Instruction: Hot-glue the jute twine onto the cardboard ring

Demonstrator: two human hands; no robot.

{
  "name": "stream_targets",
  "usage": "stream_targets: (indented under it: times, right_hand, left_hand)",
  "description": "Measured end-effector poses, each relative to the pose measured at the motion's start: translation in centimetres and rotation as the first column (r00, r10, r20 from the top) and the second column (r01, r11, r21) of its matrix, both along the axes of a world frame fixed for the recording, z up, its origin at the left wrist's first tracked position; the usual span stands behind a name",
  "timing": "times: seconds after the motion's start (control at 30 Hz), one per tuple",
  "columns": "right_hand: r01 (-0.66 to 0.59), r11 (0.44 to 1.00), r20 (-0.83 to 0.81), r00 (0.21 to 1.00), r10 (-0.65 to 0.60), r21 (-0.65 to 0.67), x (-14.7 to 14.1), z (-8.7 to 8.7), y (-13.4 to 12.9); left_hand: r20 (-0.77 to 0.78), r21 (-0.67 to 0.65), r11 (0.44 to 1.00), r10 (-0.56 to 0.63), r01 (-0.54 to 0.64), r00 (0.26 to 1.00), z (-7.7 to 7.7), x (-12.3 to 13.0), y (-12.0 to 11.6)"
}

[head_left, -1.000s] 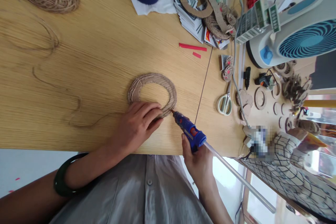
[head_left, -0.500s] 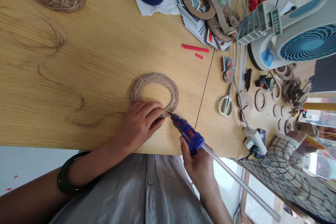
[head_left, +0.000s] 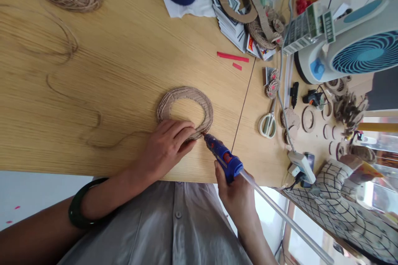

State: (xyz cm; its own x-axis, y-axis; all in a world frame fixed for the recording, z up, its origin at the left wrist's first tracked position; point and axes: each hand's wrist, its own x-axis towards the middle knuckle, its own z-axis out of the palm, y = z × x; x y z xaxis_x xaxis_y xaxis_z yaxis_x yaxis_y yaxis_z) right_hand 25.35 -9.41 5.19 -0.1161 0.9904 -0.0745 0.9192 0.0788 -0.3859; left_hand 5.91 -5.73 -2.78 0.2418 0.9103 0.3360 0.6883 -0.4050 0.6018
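The left hand (head_left: pixel 168 147), fingers bent together, presses the near-left rim of the twine-edged cardboard ring (head_left: pixel 166 105) flat on the table (head_left: pixel 130 70). The right hand (head_left: pixel 234 192) is closed around the blue glue gun (head_left: pixel 228 163); its nozzle meets the ring's near-right rim.

Tabletop (head_left: pixel 124 49) evenly bright, shadows soft. Right edge stretched, partly blown out. Loose twine (head_left: pixel 74 46) at left smeared, probably defocus.
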Motion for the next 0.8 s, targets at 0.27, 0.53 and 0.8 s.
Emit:
stream_targets:
  times: [0.27, 0.53, 0.8]
  right_hand:
    - [-0.018, 1.0, 0.006, 1.0, 0.018, 0.01, -0.3, 0.12, 0.02]
    - [0.004, 1.0, 0.004, 1.0, -0.004, 0.005, 0.08, 0.0, 0.05]
    - [0.033, 0.999, -0.011, 0.999, -0.033, 0.017, 0.13, -0.06, -0.1]
  left_hand:
    - [-0.011, -0.002, 1.0, 0.003, -0.003, 1.0, 0.09, 0.01, 0.09]
    - [-0.004, -0.024, 1.0, -0.003, 0.003, 1.0, -0.01, -0.05, 0.0]
    - [-0.012, -0.025, 1.0, -0.006, 0.006, 1.0, 0.17, -0.05, 0.06]
